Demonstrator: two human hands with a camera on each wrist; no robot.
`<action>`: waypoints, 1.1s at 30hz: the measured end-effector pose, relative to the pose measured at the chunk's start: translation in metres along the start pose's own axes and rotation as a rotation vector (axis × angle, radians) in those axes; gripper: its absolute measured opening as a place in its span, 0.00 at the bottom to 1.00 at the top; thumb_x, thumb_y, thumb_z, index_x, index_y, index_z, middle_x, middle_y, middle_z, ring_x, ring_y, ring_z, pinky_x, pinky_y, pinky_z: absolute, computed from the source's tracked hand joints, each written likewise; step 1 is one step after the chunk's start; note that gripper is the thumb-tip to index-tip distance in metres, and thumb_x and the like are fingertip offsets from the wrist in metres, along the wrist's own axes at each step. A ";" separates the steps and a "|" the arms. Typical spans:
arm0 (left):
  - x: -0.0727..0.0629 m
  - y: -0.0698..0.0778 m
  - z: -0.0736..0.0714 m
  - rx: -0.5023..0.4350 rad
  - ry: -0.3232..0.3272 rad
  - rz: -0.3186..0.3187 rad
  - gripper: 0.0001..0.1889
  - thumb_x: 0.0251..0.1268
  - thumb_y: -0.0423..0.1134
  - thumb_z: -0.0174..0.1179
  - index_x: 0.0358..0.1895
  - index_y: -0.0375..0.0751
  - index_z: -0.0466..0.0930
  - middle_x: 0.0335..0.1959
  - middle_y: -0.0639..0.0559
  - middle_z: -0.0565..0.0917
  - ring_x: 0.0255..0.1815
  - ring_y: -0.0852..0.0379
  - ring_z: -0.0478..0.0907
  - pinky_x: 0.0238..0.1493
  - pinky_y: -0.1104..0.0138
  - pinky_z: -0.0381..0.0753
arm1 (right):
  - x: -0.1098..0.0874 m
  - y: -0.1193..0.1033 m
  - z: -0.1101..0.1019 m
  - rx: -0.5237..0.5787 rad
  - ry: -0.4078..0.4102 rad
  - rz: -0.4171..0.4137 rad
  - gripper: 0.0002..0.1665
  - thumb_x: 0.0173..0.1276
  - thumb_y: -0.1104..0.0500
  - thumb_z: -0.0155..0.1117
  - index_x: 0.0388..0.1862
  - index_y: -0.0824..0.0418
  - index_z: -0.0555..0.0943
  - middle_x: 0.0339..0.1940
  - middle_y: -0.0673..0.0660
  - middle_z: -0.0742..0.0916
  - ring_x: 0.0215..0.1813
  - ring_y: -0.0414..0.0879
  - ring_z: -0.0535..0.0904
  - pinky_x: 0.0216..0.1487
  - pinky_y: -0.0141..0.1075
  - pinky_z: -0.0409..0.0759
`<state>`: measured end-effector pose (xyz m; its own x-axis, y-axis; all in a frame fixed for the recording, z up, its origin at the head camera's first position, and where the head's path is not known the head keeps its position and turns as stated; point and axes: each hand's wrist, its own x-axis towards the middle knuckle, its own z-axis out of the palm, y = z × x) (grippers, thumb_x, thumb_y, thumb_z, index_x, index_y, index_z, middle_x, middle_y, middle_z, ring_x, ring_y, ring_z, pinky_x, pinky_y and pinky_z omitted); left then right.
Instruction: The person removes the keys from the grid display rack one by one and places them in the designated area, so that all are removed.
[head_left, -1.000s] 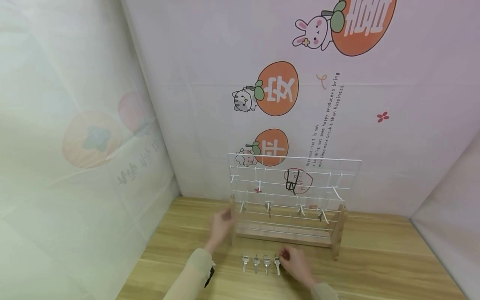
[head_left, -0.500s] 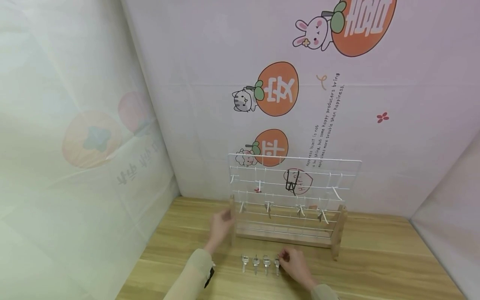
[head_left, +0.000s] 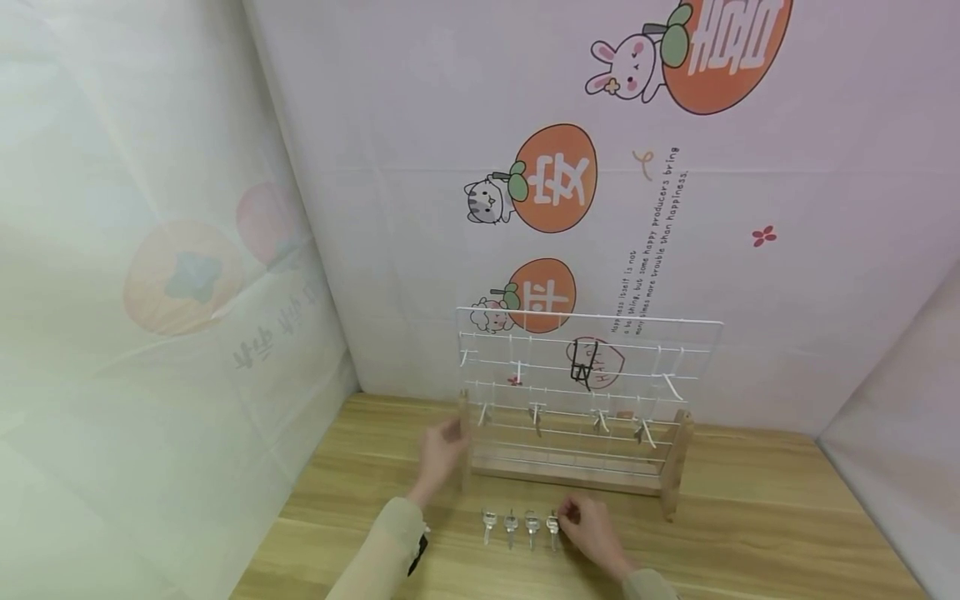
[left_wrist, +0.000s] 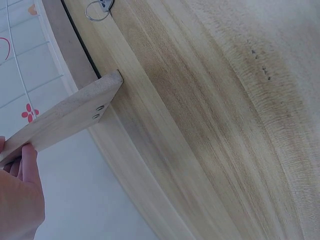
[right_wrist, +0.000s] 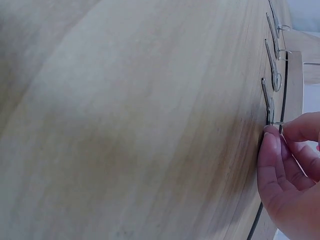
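A row of several silver keys with rings lies on the wooden table in front of a white wire rack on wooden legs. At the row's right end, my right hand pinches the ring of the rightmost key. In the right wrist view, thumb and forefinger meet at that key's ring, while its shaft lies along the tabletop. My left hand grips the rack's left wooden upright, thumb on one face and fingers on the other.
Several hooks stick out from the grid, one of them a black hook. Small keys hang on the lower hooks. The right wooden upright stands at the rack's other end. A printed cloth wall rises behind.
Over the last second the rightmost key shifts very slightly under my right fingertips. My left hand stays on the upright.
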<state>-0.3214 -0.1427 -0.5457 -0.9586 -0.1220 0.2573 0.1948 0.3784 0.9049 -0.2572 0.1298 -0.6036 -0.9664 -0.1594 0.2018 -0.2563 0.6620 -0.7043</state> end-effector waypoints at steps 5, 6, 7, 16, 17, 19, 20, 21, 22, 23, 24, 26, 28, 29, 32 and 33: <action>0.000 -0.001 0.001 -0.009 0.009 0.004 0.17 0.60 0.32 0.66 0.53 0.33 0.82 0.49 0.36 0.87 0.50 0.43 0.86 0.52 0.58 0.88 | -0.001 0.000 -0.002 -0.002 0.015 0.000 0.09 0.53 0.71 0.68 0.27 0.58 0.81 0.26 0.49 0.86 0.29 0.32 0.75 0.30 0.23 0.78; 0.000 -0.001 0.001 -0.015 0.010 0.005 0.17 0.60 0.32 0.66 0.53 0.33 0.82 0.49 0.36 0.87 0.50 0.43 0.86 0.52 0.58 0.88 | -0.001 0.000 -0.002 -0.005 0.018 0.002 0.08 0.53 0.70 0.69 0.27 0.58 0.81 0.26 0.49 0.86 0.29 0.32 0.76 0.30 0.23 0.78; 0.001 -0.002 0.001 -0.020 0.012 0.004 0.17 0.60 0.32 0.66 0.53 0.33 0.82 0.49 0.36 0.87 0.50 0.42 0.86 0.52 0.58 0.88 | -0.001 0.000 -0.003 -0.005 0.018 0.006 0.09 0.53 0.70 0.69 0.27 0.58 0.81 0.26 0.49 0.86 0.29 0.32 0.76 0.30 0.23 0.78; 0.000 0.000 0.001 -0.018 0.009 -0.020 0.20 0.61 0.32 0.66 0.57 0.32 0.80 0.51 0.36 0.86 0.51 0.42 0.85 0.54 0.57 0.88 | 0.002 -0.004 -0.007 0.020 -0.006 0.036 0.06 0.56 0.67 0.69 0.30 0.59 0.81 0.28 0.52 0.86 0.30 0.34 0.78 0.30 0.22 0.79; 0.000 0.000 0.001 -0.020 0.006 -0.019 0.20 0.61 0.32 0.65 0.57 0.32 0.80 0.51 0.35 0.86 0.51 0.42 0.85 0.54 0.57 0.87 | 0.003 -0.005 -0.007 0.026 0.000 0.033 0.06 0.57 0.68 0.69 0.30 0.59 0.81 0.28 0.52 0.86 0.29 0.34 0.78 0.30 0.22 0.79; 0.000 0.000 0.000 -0.014 0.000 -0.008 0.20 0.62 0.31 0.65 0.58 0.31 0.79 0.52 0.34 0.86 0.52 0.41 0.85 0.53 0.57 0.88 | 0.005 -0.007 -0.008 0.043 0.012 0.026 0.06 0.57 0.68 0.69 0.31 0.59 0.81 0.28 0.52 0.86 0.29 0.34 0.78 0.29 0.22 0.79; 0.000 0.000 0.000 -0.013 -0.003 -0.003 0.20 0.62 0.30 0.65 0.58 0.31 0.79 0.52 0.34 0.86 0.52 0.41 0.85 0.53 0.57 0.88 | 0.006 -0.009 -0.008 0.049 0.017 0.020 0.06 0.57 0.68 0.69 0.31 0.60 0.81 0.29 0.52 0.87 0.29 0.34 0.79 0.30 0.22 0.79; 0.000 0.000 -0.001 -0.009 -0.005 0.002 0.20 0.62 0.30 0.64 0.58 0.31 0.79 0.52 0.34 0.86 0.52 0.41 0.85 0.53 0.57 0.88 | 0.007 -0.011 -0.009 0.053 0.019 0.017 0.06 0.57 0.68 0.69 0.32 0.60 0.82 0.29 0.52 0.87 0.30 0.34 0.79 0.30 0.22 0.80; 0.000 0.000 -0.001 -0.004 -0.007 0.010 0.20 0.61 0.29 0.64 0.58 0.30 0.79 0.52 0.34 0.85 0.52 0.40 0.85 0.52 0.57 0.88 | 0.008 -0.014 -0.010 0.057 0.021 0.014 0.06 0.57 0.69 0.69 0.32 0.60 0.82 0.29 0.52 0.86 0.30 0.33 0.79 0.30 0.22 0.80; 0.000 -0.001 -0.001 0.000 -0.009 0.017 0.20 0.61 0.29 0.64 0.58 0.30 0.78 0.52 0.33 0.85 0.52 0.40 0.85 0.52 0.57 0.88 | 0.009 -0.017 -0.011 0.065 0.021 0.013 0.06 0.58 0.68 0.68 0.33 0.60 0.82 0.30 0.52 0.87 0.30 0.33 0.79 0.31 0.22 0.80; 0.000 -0.001 -0.001 0.005 -0.011 0.018 0.21 0.61 0.29 0.64 0.58 0.30 0.78 0.52 0.33 0.85 0.52 0.40 0.85 0.52 0.58 0.88 | 0.010 -0.020 -0.011 0.070 0.022 0.009 0.05 0.59 0.68 0.68 0.33 0.61 0.82 0.30 0.52 0.87 0.31 0.33 0.80 0.31 0.22 0.81; 0.001 -0.001 -0.001 0.004 -0.011 0.012 0.21 0.61 0.29 0.64 0.58 0.30 0.78 0.52 0.34 0.85 0.52 0.40 0.85 0.52 0.57 0.88 | 0.013 -0.026 -0.014 0.091 0.021 0.012 0.04 0.61 0.67 0.67 0.34 0.61 0.82 0.31 0.52 0.87 0.32 0.34 0.80 0.32 0.22 0.81; 0.001 -0.002 -0.001 0.013 -0.010 0.010 0.21 0.61 0.30 0.64 0.59 0.31 0.78 0.53 0.34 0.85 0.52 0.40 0.85 0.53 0.57 0.88 | 0.015 -0.032 -0.016 0.116 0.034 0.015 0.03 0.62 0.66 0.67 0.34 0.60 0.82 0.30 0.53 0.87 0.32 0.34 0.80 0.32 0.23 0.81; 0.001 -0.002 -0.001 0.016 -0.009 0.004 0.22 0.61 0.31 0.64 0.59 0.32 0.78 0.53 0.35 0.85 0.52 0.41 0.85 0.53 0.57 0.88 | 0.016 -0.036 -0.016 0.129 0.045 0.011 0.03 0.63 0.66 0.67 0.34 0.60 0.83 0.30 0.53 0.87 0.31 0.34 0.80 0.33 0.23 0.82; 0.001 -0.002 -0.001 0.027 -0.004 -0.008 0.22 0.61 0.31 0.65 0.60 0.33 0.78 0.53 0.36 0.86 0.53 0.42 0.85 0.53 0.58 0.88 | 0.020 -0.046 -0.019 0.150 0.081 0.002 0.04 0.63 0.66 0.68 0.35 0.59 0.83 0.31 0.52 0.87 0.32 0.34 0.80 0.34 0.24 0.82; 0.000 -0.002 -0.001 0.029 -0.003 -0.009 0.22 0.61 0.32 0.65 0.59 0.33 0.78 0.53 0.36 0.86 0.53 0.42 0.85 0.53 0.59 0.88 | 0.021 -0.050 -0.019 0.153 0.092 -0.002 0.04 0.63 0.66 0.68 0.35 0.59 0.82 0.31 0.52 0.87 0.33 0.34 0.80 0.35 0.24 0.82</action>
<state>-0.3220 -0.1448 -0.5471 -0.9609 -0.1231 0.2479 0.1796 0.4041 0.8969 -0.2640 0.1074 -0.5509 -0.9617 -0.0881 0.2596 -0.2650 0.5413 -0.7980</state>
